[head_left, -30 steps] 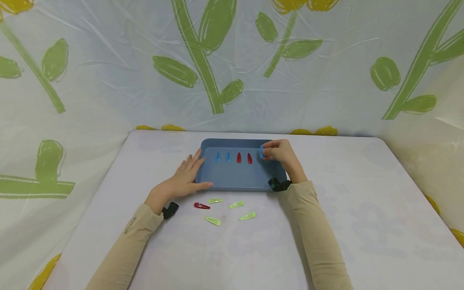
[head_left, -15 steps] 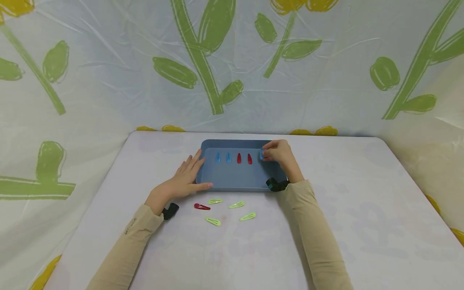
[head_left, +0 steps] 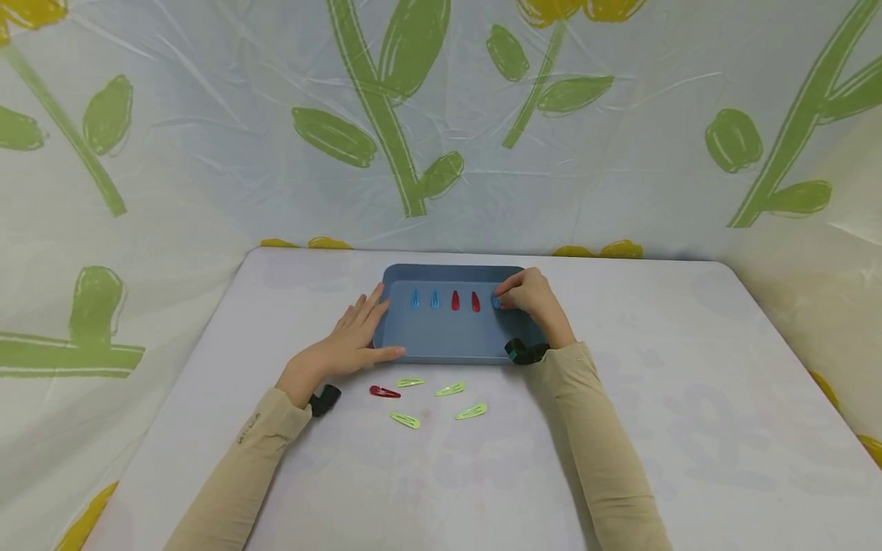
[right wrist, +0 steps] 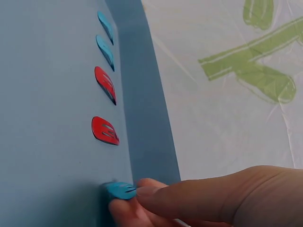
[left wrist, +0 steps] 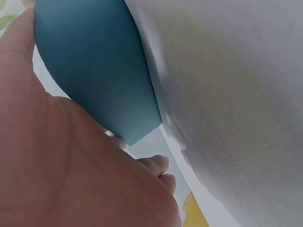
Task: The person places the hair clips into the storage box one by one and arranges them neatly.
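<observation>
My right hand pinches a blue snap hair clip between thumb and fingers, low over the right end of the blue tray. To its left, two red hair clips and two blue hair clips lie in a row along the tray's back side. The left hand has its fingers spread and rests against the tray's left edge. In the left wrist view, the tray's outer wall shows beside that hand's thumb. Whether the pinched clip touches the tray floor, I cannot tell.
On the white table in front of the tray lie a dark red hair clip and several yellow-green hair clips. A plastic sheet with a leaf print hangs behind the table.
The right hand has lowered slightly and tilted the blue clip down toward the tray, so less of it shows in the head view. My left hand stays in place.
</observation>
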Tool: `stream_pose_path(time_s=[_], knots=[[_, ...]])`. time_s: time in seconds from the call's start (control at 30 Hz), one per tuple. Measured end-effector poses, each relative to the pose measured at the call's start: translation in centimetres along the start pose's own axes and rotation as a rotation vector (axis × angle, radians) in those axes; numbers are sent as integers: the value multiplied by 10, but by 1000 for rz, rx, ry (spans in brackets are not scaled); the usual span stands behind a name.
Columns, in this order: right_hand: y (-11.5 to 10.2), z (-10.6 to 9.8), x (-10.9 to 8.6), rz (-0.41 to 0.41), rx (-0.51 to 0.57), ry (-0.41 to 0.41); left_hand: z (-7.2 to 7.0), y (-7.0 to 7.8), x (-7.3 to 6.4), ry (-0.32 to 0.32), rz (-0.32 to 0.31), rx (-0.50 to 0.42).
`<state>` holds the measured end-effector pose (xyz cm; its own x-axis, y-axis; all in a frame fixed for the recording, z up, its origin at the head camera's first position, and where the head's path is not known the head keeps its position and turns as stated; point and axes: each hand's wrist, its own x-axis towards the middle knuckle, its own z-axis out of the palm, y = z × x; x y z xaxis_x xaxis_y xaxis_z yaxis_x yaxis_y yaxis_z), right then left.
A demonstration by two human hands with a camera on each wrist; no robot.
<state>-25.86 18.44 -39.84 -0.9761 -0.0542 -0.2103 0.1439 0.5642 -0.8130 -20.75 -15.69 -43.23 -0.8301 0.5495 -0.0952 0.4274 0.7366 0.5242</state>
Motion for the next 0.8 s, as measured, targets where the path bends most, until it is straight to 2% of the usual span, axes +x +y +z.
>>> stream_pose_path(time_s=[0.17,0.43,0.8], knots=[[2,0,0,-26,-97,-37,1,-1,0,5,-1,2],[1,2,0,-42,-118,-50,0,0,-1,1,2,4],[-5,1,-6,-9,-125,-70,-2,1,-2,-4,0,12]])
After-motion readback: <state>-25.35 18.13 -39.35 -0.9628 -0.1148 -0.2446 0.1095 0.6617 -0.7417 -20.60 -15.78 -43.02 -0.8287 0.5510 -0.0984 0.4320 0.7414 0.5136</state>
